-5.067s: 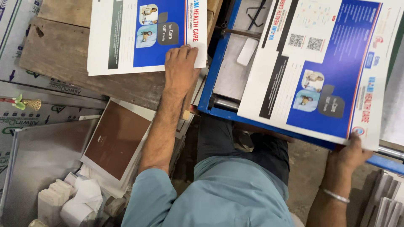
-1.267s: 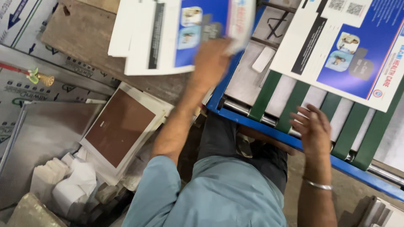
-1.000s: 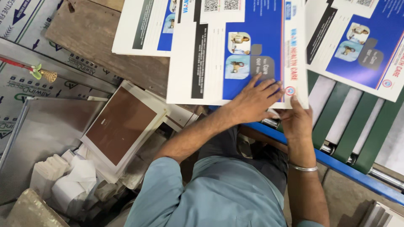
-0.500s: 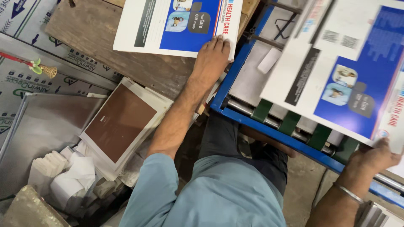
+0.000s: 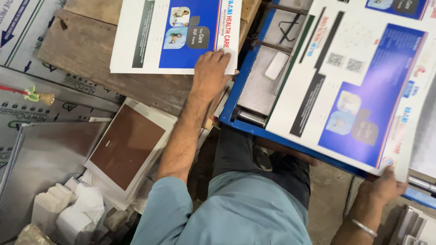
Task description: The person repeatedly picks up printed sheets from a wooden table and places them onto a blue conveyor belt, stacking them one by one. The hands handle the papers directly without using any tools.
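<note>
Here the left hand (image 5: 210,72) lies flat on the stacked sheet (image 5: 175,34) on the wooden counter (image 5: 113,86), while the right hand (image 5: 385,187) grips a printed sheet (image 5: 354,86) over the blue machine (image 5: 236,97); squaring them looks next.

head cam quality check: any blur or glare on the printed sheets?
Head view: the sheet under the left hand is sharp; the large printed sheet pinched by the right hand is motion-blurred and washed out, its print soft. Lighting is even, with darker shade near the floor.
</note>
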